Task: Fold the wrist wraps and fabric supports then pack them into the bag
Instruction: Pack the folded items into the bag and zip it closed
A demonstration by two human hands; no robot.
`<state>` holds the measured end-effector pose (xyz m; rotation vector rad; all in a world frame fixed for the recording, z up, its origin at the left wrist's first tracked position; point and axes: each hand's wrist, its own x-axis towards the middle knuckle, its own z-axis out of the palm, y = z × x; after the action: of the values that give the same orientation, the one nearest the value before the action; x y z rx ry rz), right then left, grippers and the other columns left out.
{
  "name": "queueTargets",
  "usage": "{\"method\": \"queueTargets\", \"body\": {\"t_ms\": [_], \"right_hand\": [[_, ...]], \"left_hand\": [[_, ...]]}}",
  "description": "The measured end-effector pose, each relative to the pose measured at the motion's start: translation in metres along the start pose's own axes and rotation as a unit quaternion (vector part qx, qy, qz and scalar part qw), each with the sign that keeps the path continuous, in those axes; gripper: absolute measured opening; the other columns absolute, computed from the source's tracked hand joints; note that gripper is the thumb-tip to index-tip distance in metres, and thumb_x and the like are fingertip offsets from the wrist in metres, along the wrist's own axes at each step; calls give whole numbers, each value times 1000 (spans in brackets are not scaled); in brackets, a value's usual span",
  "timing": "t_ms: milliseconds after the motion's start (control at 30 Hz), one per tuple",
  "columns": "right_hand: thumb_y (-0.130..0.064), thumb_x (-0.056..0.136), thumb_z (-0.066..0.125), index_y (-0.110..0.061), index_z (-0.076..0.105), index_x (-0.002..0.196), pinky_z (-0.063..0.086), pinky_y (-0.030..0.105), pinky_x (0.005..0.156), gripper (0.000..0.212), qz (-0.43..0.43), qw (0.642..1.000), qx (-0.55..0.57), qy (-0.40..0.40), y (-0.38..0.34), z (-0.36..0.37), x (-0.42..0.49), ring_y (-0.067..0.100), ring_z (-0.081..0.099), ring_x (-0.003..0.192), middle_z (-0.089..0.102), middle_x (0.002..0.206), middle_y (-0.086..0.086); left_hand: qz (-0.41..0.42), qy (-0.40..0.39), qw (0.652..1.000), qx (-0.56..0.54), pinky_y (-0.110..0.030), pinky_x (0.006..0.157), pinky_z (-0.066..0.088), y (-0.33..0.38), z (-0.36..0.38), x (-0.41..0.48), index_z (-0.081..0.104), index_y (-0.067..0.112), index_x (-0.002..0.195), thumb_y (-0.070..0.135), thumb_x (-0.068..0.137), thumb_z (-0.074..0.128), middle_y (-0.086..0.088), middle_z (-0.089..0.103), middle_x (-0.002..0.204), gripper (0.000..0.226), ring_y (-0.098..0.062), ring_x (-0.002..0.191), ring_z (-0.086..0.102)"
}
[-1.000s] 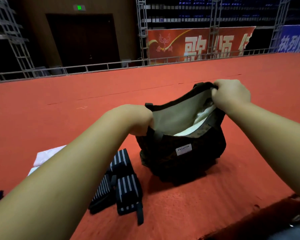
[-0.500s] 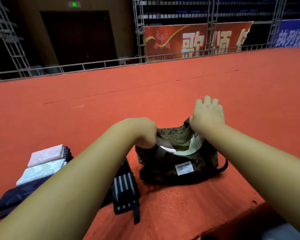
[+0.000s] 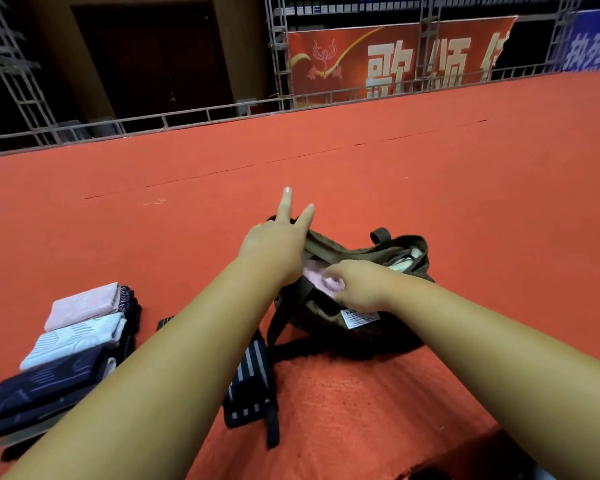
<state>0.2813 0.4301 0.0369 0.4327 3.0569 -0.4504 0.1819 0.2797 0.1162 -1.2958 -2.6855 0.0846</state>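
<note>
The dark olive camouflage bag [image 3: 388, 327] lies slumped on the red carpet, its mouth facing up. My left hand [image 3: 274, 242] sits on the bag's left rim, pinching it, with two fingers stretched out. My right hand [image 3: 355, 282] reaches into the opening, its fingers curled on a pink fabric piece [image 3: 314, 277] inside. More pale cloth [image 3: 407, 263] shows at the far end of the opening. Black wrist wraps with grey stripes [image 3: 253, 375] lie under my left forearm, on the floor beside the bag.
A row of folded fabric supports lies at the left: a pink one [image 3: 84, 303], a white one [image 3: 77, 337], dark navy ones [image 3: 42, 386]. A metal rail [image 3: 187, 114] edges the carpet at the back. Open carpet stretches behind and right of the bag.
The bag has dropped from held up and wide open to slumped on the carpet. My right hand left the far rim and went inside onto the pink fabric. My left hand's fingers spread.
</note>
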Motion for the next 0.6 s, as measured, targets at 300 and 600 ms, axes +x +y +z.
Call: {"method": "queueTargets", "body": {"t_ms": [300, 600], "right_hand": [[0, 92, 44, -29, 70, 119, 46, 41, 100, 47, -59, 997, -13, -37, -23, 22, -3, 36, 52, 127, 47, 157, -10], [-2, 91, 48, -24, 75, 127, 46, 33, 103, 50, 32, 981, 177, 67, -19, 14, -4, 22, 59, 128, 64, 140, 2]], "left_hand": [[41, 19, 994, -101, -49, 84, 59, -19, 13, 9, 44, 26, 155, -6, 89, 52, 1, -14, 178, 74, -34, 122, 62], [39, -11, 988, -147, -40, 108, 47, -28, 9, -3, 47, 23, 157, 9, 97, 59, -2, -6, 180, 63, -29, 156, 35]]}}
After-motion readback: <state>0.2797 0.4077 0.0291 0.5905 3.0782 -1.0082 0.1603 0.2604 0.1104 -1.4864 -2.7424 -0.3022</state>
